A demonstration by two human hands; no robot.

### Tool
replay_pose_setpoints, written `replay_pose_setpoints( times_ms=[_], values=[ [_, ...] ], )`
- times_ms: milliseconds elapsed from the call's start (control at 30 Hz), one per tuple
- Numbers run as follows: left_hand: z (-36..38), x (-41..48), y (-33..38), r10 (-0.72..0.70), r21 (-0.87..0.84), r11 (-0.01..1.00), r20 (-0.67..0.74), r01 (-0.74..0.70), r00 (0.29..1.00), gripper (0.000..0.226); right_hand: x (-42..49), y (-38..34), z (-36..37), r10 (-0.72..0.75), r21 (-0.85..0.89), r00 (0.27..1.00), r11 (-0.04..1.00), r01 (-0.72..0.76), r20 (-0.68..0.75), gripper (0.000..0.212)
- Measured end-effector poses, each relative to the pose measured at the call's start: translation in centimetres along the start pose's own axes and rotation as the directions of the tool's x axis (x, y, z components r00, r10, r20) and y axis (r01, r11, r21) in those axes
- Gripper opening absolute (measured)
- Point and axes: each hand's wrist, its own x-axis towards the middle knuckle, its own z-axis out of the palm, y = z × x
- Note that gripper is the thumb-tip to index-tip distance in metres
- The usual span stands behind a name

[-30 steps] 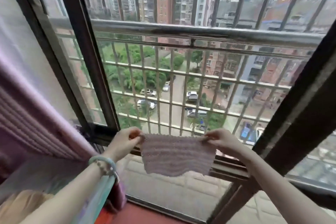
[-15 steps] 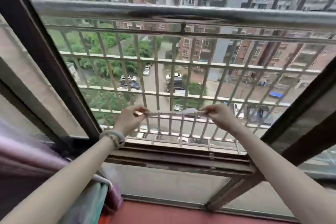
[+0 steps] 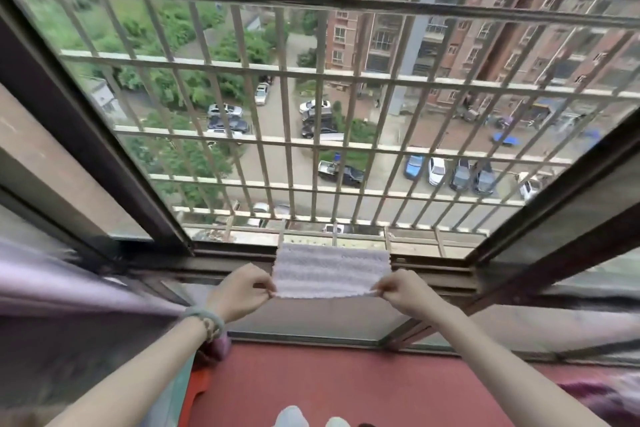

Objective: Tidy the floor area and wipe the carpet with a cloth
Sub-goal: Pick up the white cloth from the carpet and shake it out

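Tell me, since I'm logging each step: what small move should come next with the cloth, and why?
Probably draw the cloth back inside and down toward the red floor. The left hand and right hand pinch its near corners, holding it spread at the open window's sill, so it looks ready for wiping.

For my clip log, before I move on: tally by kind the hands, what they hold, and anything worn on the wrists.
Hands: 2, the left hand and the right hand
Cloths: 1, the cloth, pinched at its near corners by both hands
Bracelets: 2, a pale green bangle and a beaded bracelet, both on the left wrist
Total: 5
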Motion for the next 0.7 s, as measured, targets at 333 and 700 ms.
replay_pose_setpoints(
  times_ms=[333,700],
  values=[
    [0.3,-0.9,0.1,0.085,0.331,0.919,0.359,-0.212,0.929,0.079,-1.3,0.2,2.0,-0.051,-0.024,0.986,0.998,0.056,0.16,0.038],
    [2.9,4.1,4.0,-0.148,0.596,0.801,0.125,0.046,0.981,0.104,2.7,0.5,3.2,-0.047,-0.526,0.993,0.851,-0.019,-0.112,0.092]
  ],
)
